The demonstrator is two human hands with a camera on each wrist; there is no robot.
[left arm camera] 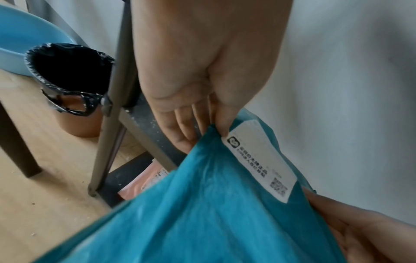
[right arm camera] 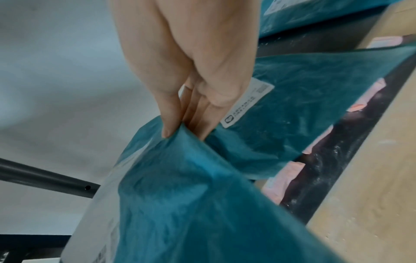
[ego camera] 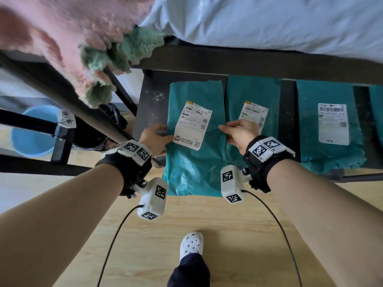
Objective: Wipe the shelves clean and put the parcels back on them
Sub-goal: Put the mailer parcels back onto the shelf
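Observation:
A teal parcel (ego camera: pixel 194 166) with a white label lies half on the dark, dusty shelf (ego camera: pixel 151 100), its near half hanging over the front edge. My left hand (ego camera: pixel 163 135) pinches its left edge, thumb on top and fingers beneath. My right hand (ego camera: pixel 224 133) pinches its right edge the same way. The left wrist view shows the left hand (left arm camera: pixel 207 138) gripping the parcel (left arm camera: pixel 202 204) beside the label. In the right wrist view the right hand (right arm camera: pixel 184 135) bunches the teal plastic (right arm camera: pixel 191 195). A pink and green cloth (ego camera: pixel 99 59) hangs from the upper shelf at left.
Two more teal parcels (ego camera: pixel 252 94) (ego camera: pixel 329 129) lie on the same shelf to the right. A white parcel (ego camera: pixel 269 23) sits on the shelf above. Pink parcels (right arm camera: pixel 286 178) lie on the lowest shelf. A blue basin (ego camera: pixel 31 133) and a bagged bin (left arm camera: pixel 74 106) stand on the floor at left.

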